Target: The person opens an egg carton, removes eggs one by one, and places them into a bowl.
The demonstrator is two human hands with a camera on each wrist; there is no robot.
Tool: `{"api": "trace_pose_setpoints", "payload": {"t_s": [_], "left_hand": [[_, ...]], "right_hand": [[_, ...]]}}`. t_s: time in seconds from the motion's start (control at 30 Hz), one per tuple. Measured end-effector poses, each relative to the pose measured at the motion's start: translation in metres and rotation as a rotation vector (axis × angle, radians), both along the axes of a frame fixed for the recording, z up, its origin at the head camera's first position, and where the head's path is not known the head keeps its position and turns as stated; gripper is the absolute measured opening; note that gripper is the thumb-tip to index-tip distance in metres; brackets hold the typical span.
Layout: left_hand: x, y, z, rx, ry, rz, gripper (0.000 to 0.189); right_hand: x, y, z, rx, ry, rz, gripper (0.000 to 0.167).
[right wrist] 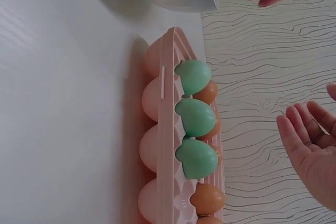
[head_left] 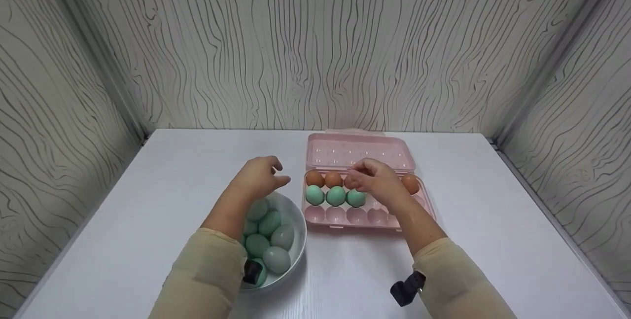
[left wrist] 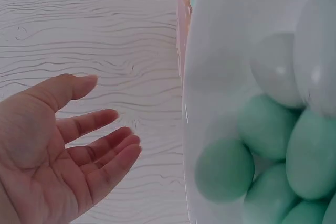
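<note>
My left hand (head_left: pixel 258 177) hovers over the far side of a white bowl (head_left: pixel 299 247), fingers loosely bent with nothing between them. Green and pale grey-green eggs (left wrist: pixel 265 127) fill the bowl, partly hidden by the forearm in the head view. Over the pink egg carton (head_left: pixel 320 223) hangs my right hand (head_left: pixel 378 181), its fingers relaxed and holding nothing, as the right wrist view (right wrist: pixel 315 153) shows. Several brown eggs (head_left: pixel 315 178) sit in the carton's back row, some behind that hand. Three green eggs (head_left: pixel 335 195) stand in the middle row, while the front-row cups on the left are bare.
The carton's pink lid (head_left: pixel 362 151) lies folded back toward the wall. Both containers stand on a white table (head_left: pixel 493 210), the bowl close to the carton's left side. Wood-grain patterned panels (head_left: pixel 315 48) rise at the back and both sides.
</note>
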State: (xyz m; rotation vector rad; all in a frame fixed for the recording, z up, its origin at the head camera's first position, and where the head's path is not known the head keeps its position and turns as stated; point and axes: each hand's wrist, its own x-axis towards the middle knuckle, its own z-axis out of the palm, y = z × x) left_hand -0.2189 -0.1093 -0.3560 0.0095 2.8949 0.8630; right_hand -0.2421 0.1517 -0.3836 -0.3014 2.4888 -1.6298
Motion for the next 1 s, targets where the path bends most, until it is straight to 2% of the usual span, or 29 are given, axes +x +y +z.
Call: {"api": "trace_pose_setpoints", "payload": {"t_s": [0.27,0.4,0.57,0.73,0.9,1.0], "left_hand": [[-0.005,0.028,-0.005,0.081,0.043,-0.019,0.044],[-0.005,0.040,-0.007,0.142,0.036,-0.015,0.047],[-0.006,0.051,-0.011,0.209,0.053,-0.030,0.041],[-0.009,0.058,-0.020,0.290,0.071,-0.065,0.040],[-0.010,0.065,-0.026,0.432,0.033,-0.094,0.046],[-0.010,0.068,-0.028,0.464,0.019,-0.092,0.044]], "right_hand": [[-0.008,0.013,-0.007,0.047,0.021,-0.033,0.027],[-0.012,0.018,-0.011,0.085,-0.009,-0.062,0.024],[-0.016,0.022,-0.018,0.126,-0.036,-0.084,0.025],[-0.020,0.022,-0.029,0.250,0.031,-0.096,0.028],[-0.022,0.019,-0.042,0.345,0.080,-0.097,0.030],[-0.021,0.016,-0.050,0.393,0.085,-0.095,0.035]]}}
